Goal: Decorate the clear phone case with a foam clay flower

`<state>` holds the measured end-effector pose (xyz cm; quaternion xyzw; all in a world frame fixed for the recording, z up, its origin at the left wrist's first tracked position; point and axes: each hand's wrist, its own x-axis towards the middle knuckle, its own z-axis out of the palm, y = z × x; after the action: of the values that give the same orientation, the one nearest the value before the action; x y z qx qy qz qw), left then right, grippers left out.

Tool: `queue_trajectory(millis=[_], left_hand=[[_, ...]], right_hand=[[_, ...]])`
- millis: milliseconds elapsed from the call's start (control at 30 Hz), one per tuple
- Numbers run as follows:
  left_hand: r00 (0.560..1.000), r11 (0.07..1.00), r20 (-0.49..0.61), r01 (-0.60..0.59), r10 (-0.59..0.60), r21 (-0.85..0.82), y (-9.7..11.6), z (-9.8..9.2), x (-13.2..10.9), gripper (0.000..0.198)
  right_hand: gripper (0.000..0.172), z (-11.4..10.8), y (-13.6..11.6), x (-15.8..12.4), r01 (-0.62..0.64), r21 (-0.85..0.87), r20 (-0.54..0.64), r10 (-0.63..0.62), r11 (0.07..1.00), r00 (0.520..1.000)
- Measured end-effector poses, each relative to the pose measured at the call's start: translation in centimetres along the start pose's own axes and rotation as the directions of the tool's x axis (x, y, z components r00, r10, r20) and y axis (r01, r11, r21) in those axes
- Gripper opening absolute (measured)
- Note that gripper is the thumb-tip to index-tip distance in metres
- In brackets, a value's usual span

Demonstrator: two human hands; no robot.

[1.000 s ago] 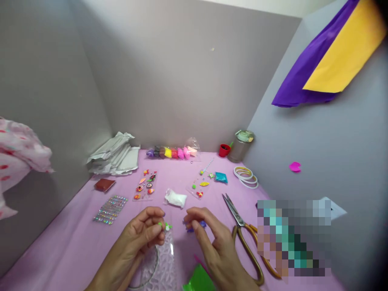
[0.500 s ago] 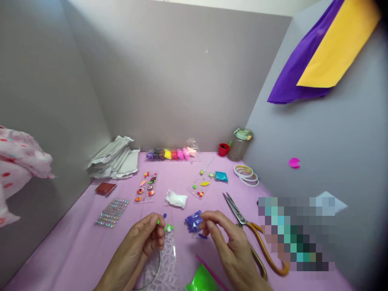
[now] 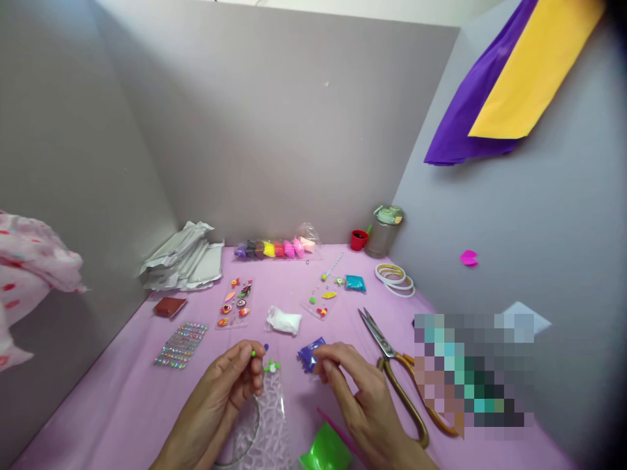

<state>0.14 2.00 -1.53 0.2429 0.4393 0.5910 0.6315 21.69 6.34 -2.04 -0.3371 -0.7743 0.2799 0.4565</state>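
My left hand [image 3: 230, 385] is curled, its fingertips pinching the top of a clear patterned glass piece [image 3: 268, 418] that carries small green, white and purple clay bits [image 3: 271, 367]. My right hand [image 3: 353, 391] is closed, its thumb and fingers pinching a lump of blue-purple clay [image 3: 310, 354] just above the pink table cover. The two hands are a short gap apart, near the front of the table.
Scissors [image 3: 392, 365] lie right of my right hand. A green clay bag [image 3: 326, 450] sits at the front edge. Farther back are a white clay bag [image 3: 283, 320], sticker sheets [image 3: 236, 302], a gem sheet [image 3: 181, 344], a row of coloured clay [image 3: 277, 249], tape rings [image 3: 396, 279] and a jar [image 3: 385, 230].
My right hand has drawn the blue-purple clay lump up from the table and now pinches it closer. My left hand has kept its grip on the glass piece.
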Motion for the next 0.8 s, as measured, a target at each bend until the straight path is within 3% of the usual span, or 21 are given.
queue_trajectory(millis=[300,633,800], left_hand=[[0.994,0.998,0.085,-0.068,0.067,0.009,0.04,0.18,-0.13,0.031],[1.000,0.999,0.014,-0.007,0.006,0.051,0.49,0.25,-0.16,0.020],[1.000,0.999,0.001,0.024,-0.024,0.046,0.65,0.35,-0.12,0.022]], right_hand=[[0.019,-0.04,0.38,-0.21,0.039,-0.016,0.031,-0.039,0.999,0.999],[0.020,-0.12,0.05,-0.08,0.028,-0.033,0.024,-0.028,0.999,0.999],[0.020,0.26,-0.54,0.04,-0.040,-0.036,0.129,0.044,0.999,0.991]])
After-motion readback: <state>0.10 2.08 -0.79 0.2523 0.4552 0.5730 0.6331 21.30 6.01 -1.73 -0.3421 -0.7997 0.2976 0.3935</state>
